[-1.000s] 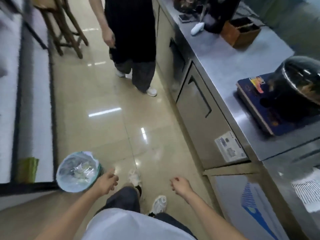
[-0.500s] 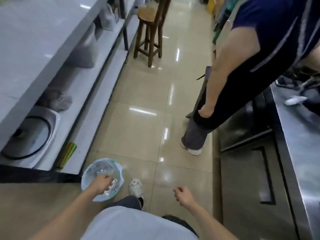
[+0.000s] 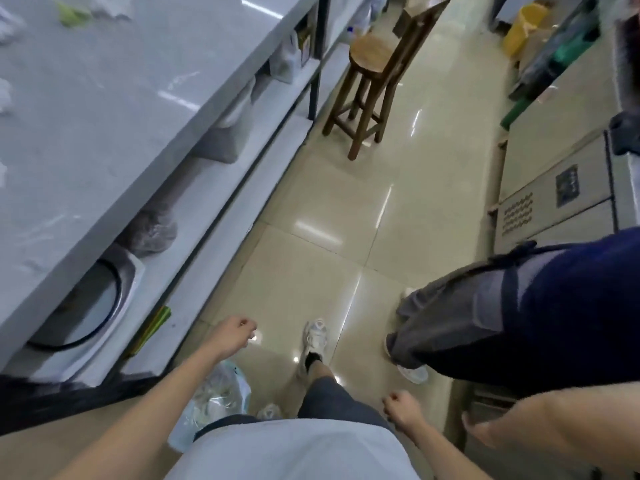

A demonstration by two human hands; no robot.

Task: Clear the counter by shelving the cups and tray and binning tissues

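Observation:
A small bin (image 3: 221, 393) lined with a clear plastic bag stands on the floor under my left forearm, with crumpled tissues inside. My left hand (image 3: 232, 336) hovers above and past the bin, fingers curled, holding nothing. My right hand (image 3: 401, 408) hangs at lower right, loosely curled and empty. The white counter (image 3: 114, 98) fills the upper left; crumpled white tissues (image 3: 7, 19) and a green scrap (image 3: 71, 10) lie at its far corner. No cups or tray are visible.
Shelves under the counter hold a round-lidded appliance (image 3: 86, 306) and bagged items (image 3: 149, 233). A wooden stool (image 3: 374, 81) stands ahead in the aisle. Another person (image 3: 519, 306) stands close on the right beside steel cabinets (image 3: 561, 195). A yellow bin (image 3: 523, 26) is far back.
My left hand has lifted out of the bin and moved forward, empty. My view has swung left toward the counter, and the bin now lies beneath my forearm.

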